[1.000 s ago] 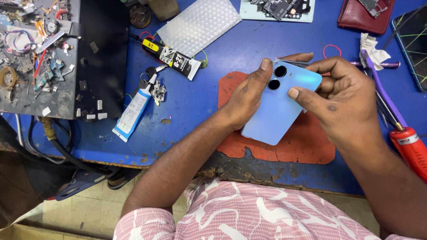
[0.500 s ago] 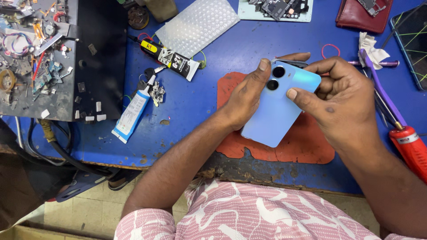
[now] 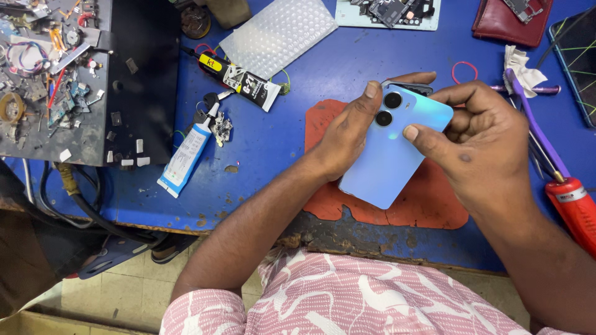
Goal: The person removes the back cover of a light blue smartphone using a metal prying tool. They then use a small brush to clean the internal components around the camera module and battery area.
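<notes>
Currently light-blue phone [image 3: 392, 149] held back-up above orange mat [image 3: 428, 198], left hand [image 3: 344, 133] and right hand [image 3: 478, 142] both grasping it, fingers [image 3: 411, 132] pressing back cover. Risk: uneven pressure could leave cover misseated; slip would drop phone onto blue worktop [image 3: 267, 155].

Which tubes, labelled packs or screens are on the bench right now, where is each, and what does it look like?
Black glue tube: upper left of the phone, lying slantwise, black with yellow and white label.
White tube: left, near bench edge, white with blue print.
Screen: far right edge, dark glass, green lines.
Bubble wrap: top centre, clear.
</notes>
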